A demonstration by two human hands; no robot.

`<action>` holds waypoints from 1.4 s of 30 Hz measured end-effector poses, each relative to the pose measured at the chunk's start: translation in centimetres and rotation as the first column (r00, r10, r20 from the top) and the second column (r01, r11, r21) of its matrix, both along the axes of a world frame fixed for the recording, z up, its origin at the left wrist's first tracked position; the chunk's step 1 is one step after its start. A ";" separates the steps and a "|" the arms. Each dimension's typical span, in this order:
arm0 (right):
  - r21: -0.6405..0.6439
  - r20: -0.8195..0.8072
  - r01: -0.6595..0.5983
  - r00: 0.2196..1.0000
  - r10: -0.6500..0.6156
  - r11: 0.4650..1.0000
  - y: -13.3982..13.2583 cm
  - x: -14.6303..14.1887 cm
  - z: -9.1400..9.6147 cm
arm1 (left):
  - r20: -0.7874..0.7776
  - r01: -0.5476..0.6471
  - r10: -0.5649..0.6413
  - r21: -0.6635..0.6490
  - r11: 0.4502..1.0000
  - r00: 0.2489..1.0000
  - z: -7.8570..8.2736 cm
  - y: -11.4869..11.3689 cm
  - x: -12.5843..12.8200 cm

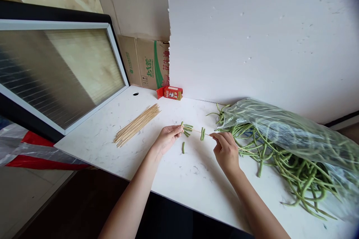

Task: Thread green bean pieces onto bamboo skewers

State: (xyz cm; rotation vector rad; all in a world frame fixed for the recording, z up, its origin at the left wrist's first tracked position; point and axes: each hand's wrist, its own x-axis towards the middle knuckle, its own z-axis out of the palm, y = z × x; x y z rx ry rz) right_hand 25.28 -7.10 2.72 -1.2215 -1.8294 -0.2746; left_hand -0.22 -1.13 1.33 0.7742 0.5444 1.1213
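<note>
My right hand (226,149) pinches one end of a thin bamboo skewer (207,134), which points left. Two short pieces of green bean (202,133) are threaded crosswise on it, side by side. My left hand (169,138) is closed at the fingertips on another short bean piece (182,123), close to the skewer's far end; whether the tip touches it I cannot tell. Several cut bean pieces (187,128) show just beyond my left fingertips. One more loose piece (183,147) lies on the white table (179,179) below them.
A bundle of bamboo skewers (137,125) lies on the left. Long green beans (303,175) spill from a clear plastic bag (286,130) on the right. Behind stand a small red box (173,93), a cardboard carton (146,63) and a white foam board (252,37). A framed glass panel (64,74) leans at left.
</note>
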 end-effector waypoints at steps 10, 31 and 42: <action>-0.012 -0.011 -0.055 0.998 0.055 0.998 0.3 0.9 -0.1 | -0.193 -0.107 0.110 0.028 0.994 0.975 0.5 0.2 -0.6; -0.020 0.065 -0.065 0.996 0.066 0.998 0.0 1.6 0.2 | -0.221 -0.076 0.078 0.017 0.997 0.972 -0.1 -0.1 0.3; -0.029 0.064 -0.094 0.993 0.096 0.995 0.2 -0.3 0.7 | -0.171 -0.030 0.028 -0.008 1.000 0.985 0.4 -0.5 0.6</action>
